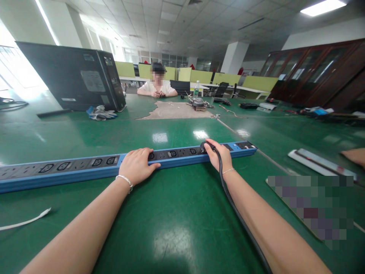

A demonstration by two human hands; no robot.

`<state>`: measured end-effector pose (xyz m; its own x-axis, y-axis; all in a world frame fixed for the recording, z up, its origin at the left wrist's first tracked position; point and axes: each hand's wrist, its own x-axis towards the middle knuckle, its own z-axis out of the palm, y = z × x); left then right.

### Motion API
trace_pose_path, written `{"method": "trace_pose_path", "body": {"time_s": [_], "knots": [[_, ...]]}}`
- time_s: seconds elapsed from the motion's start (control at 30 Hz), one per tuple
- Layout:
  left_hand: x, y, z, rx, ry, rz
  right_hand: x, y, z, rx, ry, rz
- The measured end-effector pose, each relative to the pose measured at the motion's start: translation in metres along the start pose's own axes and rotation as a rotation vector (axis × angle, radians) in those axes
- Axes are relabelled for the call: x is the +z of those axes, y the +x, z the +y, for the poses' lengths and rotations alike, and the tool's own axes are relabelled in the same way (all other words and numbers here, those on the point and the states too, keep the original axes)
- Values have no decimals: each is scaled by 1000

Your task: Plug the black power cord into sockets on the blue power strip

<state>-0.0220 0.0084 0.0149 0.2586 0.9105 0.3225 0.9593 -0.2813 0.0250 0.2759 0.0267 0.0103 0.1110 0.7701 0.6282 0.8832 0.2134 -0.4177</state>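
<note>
A long blue power strip (179,163) with black sockets lies across the green table. My left hand (137,164) is wrapped over its middle, fingers on the far side and thumb on the near side. Farther right, my right hand (219,155) grips a black plug (204,146) against the strip's sockets. Whether its pins are inserted cannot be seen. From the plug, a black cable (232,201) runs along my right forearm to the bottom edge.
A black computer case (76,76) and gloves (101,113) are at the back left. Across the table sits a person (158,85). A white cable (25,223) lies front left, a white bar (319,163) and a blurred flat item (310,209) at right.
</note>
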Motion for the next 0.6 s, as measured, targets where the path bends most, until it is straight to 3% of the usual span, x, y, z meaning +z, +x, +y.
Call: {"method": "trace_pose_path", "body": {"time_s": [0.3,0.6], "knots": [[-1,0,0,-5,-14,-13,6,-3,-1,-81,-198,-23],[-1,1,0,2,-10,-13,7,-8,-3,-85,-180,1]]}}
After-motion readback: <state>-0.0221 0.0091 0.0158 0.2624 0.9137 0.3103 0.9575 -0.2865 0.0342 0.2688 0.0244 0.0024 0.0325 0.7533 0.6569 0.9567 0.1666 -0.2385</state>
